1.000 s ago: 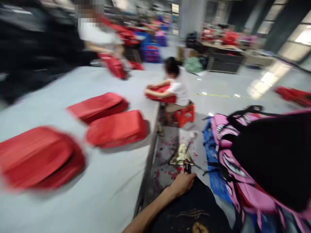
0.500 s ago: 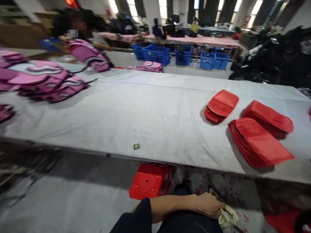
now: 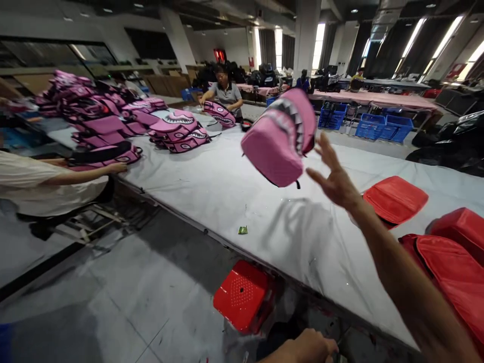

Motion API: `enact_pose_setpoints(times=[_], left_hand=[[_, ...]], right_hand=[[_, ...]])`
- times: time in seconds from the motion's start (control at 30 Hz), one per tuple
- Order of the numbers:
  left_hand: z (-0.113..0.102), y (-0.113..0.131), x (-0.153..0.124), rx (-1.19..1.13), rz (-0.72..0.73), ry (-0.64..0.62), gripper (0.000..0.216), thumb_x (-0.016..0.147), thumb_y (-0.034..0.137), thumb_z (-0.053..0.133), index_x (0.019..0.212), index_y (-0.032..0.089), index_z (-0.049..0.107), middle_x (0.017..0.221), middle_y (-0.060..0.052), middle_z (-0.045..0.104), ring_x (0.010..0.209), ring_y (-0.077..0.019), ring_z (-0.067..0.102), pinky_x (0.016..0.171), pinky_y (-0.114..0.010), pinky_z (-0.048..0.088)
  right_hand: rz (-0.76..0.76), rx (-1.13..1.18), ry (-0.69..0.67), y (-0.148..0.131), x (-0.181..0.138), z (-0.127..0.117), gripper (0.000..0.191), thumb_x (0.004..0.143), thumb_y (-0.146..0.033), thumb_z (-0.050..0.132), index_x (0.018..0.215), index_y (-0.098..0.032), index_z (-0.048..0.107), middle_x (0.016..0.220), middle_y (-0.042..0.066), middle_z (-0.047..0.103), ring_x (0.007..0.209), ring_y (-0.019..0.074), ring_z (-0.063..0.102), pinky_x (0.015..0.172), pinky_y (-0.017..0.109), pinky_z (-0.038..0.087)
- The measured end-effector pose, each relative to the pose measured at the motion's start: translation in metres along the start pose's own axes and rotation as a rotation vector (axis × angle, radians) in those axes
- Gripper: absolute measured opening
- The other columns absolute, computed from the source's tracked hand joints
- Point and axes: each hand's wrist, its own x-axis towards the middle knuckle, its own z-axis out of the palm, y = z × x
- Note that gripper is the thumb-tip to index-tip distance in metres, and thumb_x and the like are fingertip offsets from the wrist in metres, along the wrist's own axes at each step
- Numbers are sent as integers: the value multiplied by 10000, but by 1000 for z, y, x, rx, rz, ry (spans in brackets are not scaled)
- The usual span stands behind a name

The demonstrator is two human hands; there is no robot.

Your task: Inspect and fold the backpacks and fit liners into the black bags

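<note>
A pink backpack [image 3: 282,136] with a shark-tooth print hangs in the air above the long grey table [image 3: 227,186], tilted, with nothing holding it. My right hand [image 3: 335,176] is raised just right of it, fingers spread, not touching it. Low at the frame's bottom edge, my left hand [image 3: 310,348] rests with curled fingers; what lies under it is hidden. Three flat red bags [image 3: 395,199] [image 3: 459,227] [image 3: 449,272] lie on the table under and beyond my right forearm.
A red plastic stool [image 3: 242,295] stands on the floor by the table's near edge. A green scrap [image 3: 242,230] lies on the table. Pink backpacks are piled at the far left [image 3: 91,116] [image 3: 177,131]. A person's arm [image 3: 75,174] reaches in at left; another person [image 3: 225,93] works across. Blue crates [image 3: 374,126] stand behind.
The view has swung left along the table. My right arm has come up into view with the hand spread, and a pink backpack is now airborne beside it. My left hand stays low.
</note>
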Motion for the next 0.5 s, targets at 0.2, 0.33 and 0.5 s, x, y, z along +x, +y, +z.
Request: enact_pose_setpoints(times=[0.2,0.33,0.5], left_hand=[[-10,-12,-1,0,-33,1,477,984,364,634,1437,264,745,1174,-208,879,1093,-437,860,852,-496,692],[-19,5,10,84,-8,-50,493,1029,349,547,1455,191,736,1240,-258,854,1164,-449,840,922,-548,689],[-16,54,53,154,114,-174,474,1003,353,591,1431,213,738,1280,-253,843,1201,-469,824,954,-582,676]], right_hand=[[598,155,-368,51,-210,61,642,1007,-545,663,1611,-328,663,1569,116,727,1329,362,764,1232,581,560],[1141,11,-509,79,-441,44,504,736,-559,697,1125,-313,904,1253,174,863,1287,463,780,1192,580,574],[1517,46,-305,42,-660,-4,589,628,-681,610,993,-321,901,1350,156,836,1405,439,718,1182,465,583]])
